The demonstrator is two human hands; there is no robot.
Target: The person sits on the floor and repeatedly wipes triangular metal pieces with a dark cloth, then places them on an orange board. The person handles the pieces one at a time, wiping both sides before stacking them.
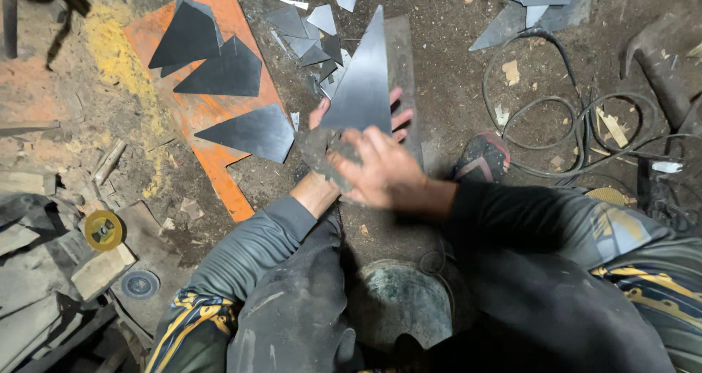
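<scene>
Triangular steel plate point(363, 80), point aimed far, held mid-scene above dirt floor point(453, 88). Left hand point(322, 117) beneath it, fingers clamped on near edge. Right hand point(380, 172) closed around grey rag point(322, 153). Orange sheet point(219, 168) left, black cable point(570, 124) right.

- Your view is dim, with soft overhead light and weak shadows.
- Pale sheen on the tall grey triangular steel sheet point(363, 80).
- Wide-lens bending at the edges; corners darker; your hands slightly soft.
</scene>
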